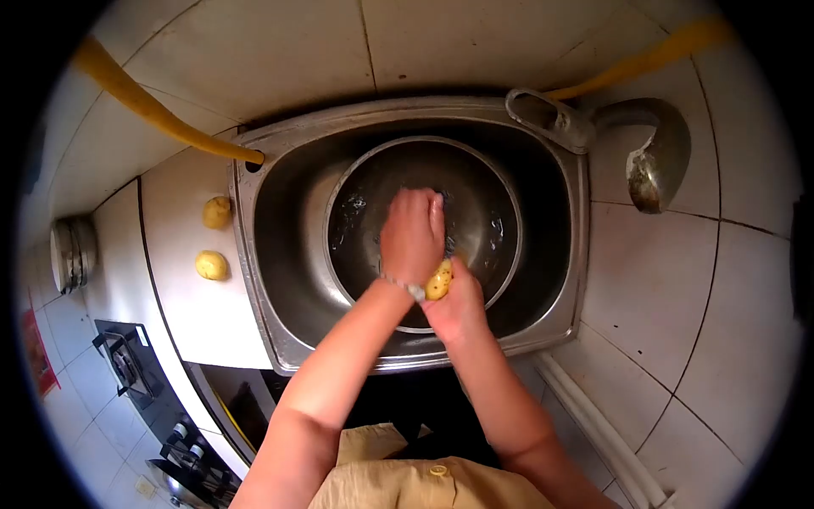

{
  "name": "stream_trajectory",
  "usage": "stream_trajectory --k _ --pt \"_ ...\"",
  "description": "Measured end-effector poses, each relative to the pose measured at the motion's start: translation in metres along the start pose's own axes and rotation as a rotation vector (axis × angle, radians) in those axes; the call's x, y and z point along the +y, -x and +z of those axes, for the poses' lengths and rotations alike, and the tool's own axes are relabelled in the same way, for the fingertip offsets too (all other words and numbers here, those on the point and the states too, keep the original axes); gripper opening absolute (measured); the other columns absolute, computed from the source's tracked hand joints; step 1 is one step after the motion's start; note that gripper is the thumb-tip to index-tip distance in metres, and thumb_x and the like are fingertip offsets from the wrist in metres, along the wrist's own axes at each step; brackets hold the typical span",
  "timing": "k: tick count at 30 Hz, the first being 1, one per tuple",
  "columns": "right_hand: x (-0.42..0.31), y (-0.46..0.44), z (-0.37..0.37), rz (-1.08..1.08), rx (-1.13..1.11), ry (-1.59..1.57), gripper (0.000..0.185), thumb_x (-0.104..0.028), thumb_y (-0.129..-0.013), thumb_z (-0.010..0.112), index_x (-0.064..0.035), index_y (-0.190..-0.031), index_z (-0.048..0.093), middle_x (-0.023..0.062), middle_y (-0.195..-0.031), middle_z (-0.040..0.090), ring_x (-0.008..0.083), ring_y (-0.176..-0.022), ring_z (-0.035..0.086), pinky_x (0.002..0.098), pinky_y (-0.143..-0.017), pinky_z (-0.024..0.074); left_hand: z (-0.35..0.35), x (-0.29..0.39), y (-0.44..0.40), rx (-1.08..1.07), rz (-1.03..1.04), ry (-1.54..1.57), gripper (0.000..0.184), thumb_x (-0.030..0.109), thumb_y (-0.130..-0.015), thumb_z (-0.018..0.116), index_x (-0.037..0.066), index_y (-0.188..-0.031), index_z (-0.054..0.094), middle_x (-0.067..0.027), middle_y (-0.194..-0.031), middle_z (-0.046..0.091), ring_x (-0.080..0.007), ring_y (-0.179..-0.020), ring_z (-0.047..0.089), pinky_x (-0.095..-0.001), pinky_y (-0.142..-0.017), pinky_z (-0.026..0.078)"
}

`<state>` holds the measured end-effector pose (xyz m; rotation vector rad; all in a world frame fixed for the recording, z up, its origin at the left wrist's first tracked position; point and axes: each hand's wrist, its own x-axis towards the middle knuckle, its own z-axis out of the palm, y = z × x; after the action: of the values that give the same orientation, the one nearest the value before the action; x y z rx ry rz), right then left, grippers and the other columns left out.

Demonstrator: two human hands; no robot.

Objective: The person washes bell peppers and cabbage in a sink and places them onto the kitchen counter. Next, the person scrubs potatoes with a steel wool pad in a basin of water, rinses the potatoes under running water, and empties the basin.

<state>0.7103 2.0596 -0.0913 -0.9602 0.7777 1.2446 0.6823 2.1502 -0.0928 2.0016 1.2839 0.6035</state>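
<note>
My right hand (pixel 460 307) is closed around a wet yellow potato (pixel 439 280), over the near side of a round metal basin (pixel 515 254) with water in it. My left hand (pixel 410 237) is above the middle of the basin, just beyond the potato, back of the hand up and fingers pressed together. A small dark bluish bit shows by its fingertips; what they hold, if anything, is hidden. A beaded bracelet (pixel 414 290) circles the left wrist. On the white counter left of the sink lie two more potatoes, one farther back (pixel 217 212) and one nearer (pixel 211 265).
The basin stands inside a steel sink (pixel 579 254). A metal tap (pixel 661 157) is at the back right corner. One yellow hose (pixel 170 119) enters the sink's back left corner; another yellow hose (pixel 644 58) runs behind the tap. A gas stove (pixel 127 365) is at the lower left.
</note>
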Motion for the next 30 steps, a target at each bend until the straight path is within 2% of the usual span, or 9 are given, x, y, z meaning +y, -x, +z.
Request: stream_trajectory --k 4,6,10,14,16,19,24,26,30 --pt "-0.011 -0.024 -0.014 0.022 -0.205 -0.061 0.037 -0.031 -0.099 0.035 -0.0023 -0.116 0.05 0.0115 -0.119 0.054 0.0254 -0.111 0.052 0.0421 -0.094 0.0432 -0.015 0.02 0.049 -0.032 0.216 0.067 0.015 0.019 -0.088 0.055 0.004 -0.086 0.057 -0.0151 -0.084 0.053 -0.0347 -0.085 0.054 -0.0436 -0.069 0.047" --pt "-0.006 -0.013 -0.01 -0.022 -0.005 -0.071 0.036 -0.03 -0.099 0.034 -0.003 -0.116 0.051 0.0117 -0.118 0.055 0.0249 -0.11 0.053 0.0409 -0.095 0.043 -0.01 0.008 0.035 -0.006 0.179 0.008 0.013 0.018 -0.084 0.06 0.005 -0.085 0.058 -0.0141 -0.084 0.054 -0.0331 -0.084 0.055 -0.0434 -0.069 0.048" --pt "-0.002 -0.009 -0.002 -0.019 0.002 -0.064 0.036 -0.03 -0.098 0.035 -0.0041 -0.119 0.049 0.0109 -0.12 0.056 0.0239 -0.113 0.053 0.0388 -0.097 0.0422 -0.007 0.007 0.012 -0.002 0.08 -0.06 0.012 0.012 -0.084 0.06 0.003 -0.088 0.054 -0.0158 -0.086 0.055 -0.0355 -0.082 0.055 -0.0435 -0.07 0.047" --pt "-0.004 -0.02 -0.02 0.059 -0.046 -0.053 0.036 -0.031 -0.098 0.037 -0.0057 -0.121 0.048 0.0114 -0.12 0.055 0.0238 -0.113 0.052 0.0388 -0.098 0.0418 -0.019 0.01 0.043 -0.062 0.274 0.0 0.011 0.015 -0.086 0.058 0.004 -0.088 0.055 -0.0155 -0.086 0.055 -0.0356 -0.083 0.054 -0.0435 -0.067 0.046" --pt "-0.002 -0.013 -0.014 -0.03 0.014 -0.08 0.032 -0.031 -0.097 0.039 -0.0071 -0.115 0.051 0.0105 -0.11 0.058 0.0241 -0.105 0.055 0.0402 -0.09 0.046 -0.014 -0.003 0.022 -0.078 0.259 -0.078 0.011 0.015 -0.085 0.059 0.005 -0.088 0.056 -0.0152 -0.085 0.053 -0.0352 -0.083 0.054 -0.0435 -0.068 0.046" --pt "-0.015 -0.008 -0.015 0.123 -0.209 0.038 0.023 -0.029 -0.096 0.045 -0.0081 -0.101 0.053 0.0074 -0.098 0.058 0.0241 -0.089 0.056 0.0376 -0.075 0.0468 -0.001 -0.045 -0.014 -0.088 0.249 -0.235 0.013 0.019 -0.085 0.057 0.006 -0.088 0.057 -0.0148 -0.084 0.052 -0.0336 -0.085 0.054 -0.0433 -0.069 0.048" --pt "-0.036 -0.02 -0.008 0.071 -0.163 -0.007 0.023 -0.029 -0.092 0.056 -0.0075 -0.1 0.053 0.0064 -0.096 0.06 0.0244 -0.085 0.057 0.0364 -0.075 0.047 0.004 -0.088 -0.003 -0.292 0.217 -0.398 0.013 0.019 -0.087 0.055 0.006 -0.09 0.057 -0.0172 -0.088 0.054 -0.0356 -0.087 0.055 -0.0443 -0.073 0.047" --pt "-0.035 -0.027 -0.01 0.103 -0.131 0.09 0.026 -0.033 -0.09 0.058 -0.0113 -0.104 0.054 0.0049 -0.1 0.06 0.019 -0.091 0.055 0.0356 -0.08 0.0456 0.004 -0.08 0.006 -0.111 -0.05 0.02 0.014 0.014 -0.086 0.057 0.003 -0.095 0.056 -0.0177 -0.092 0.056 -0.0378 -0.087 0.055 -0.0422 -0.076 0.045" --pt "-0.005 -0.039 -0.017 -0.07 -0.114 0.106 0.027 -0.038 -0.093 0.05 -0.0141 -0.105 0.055 0.0023 -0.098 0.061 0.0124 -0.086 0.058 0.026 -0.068 0.0462 -0.012 -0.004 0.032 -0.094 0.094 0.132 0.011 0.011 -0.088 0.054 0.002 -0.093 0.055 -0.0186 -0.09 0.055 -0.036 -0.087 0.055 -0.0401 -0.077 0.045"
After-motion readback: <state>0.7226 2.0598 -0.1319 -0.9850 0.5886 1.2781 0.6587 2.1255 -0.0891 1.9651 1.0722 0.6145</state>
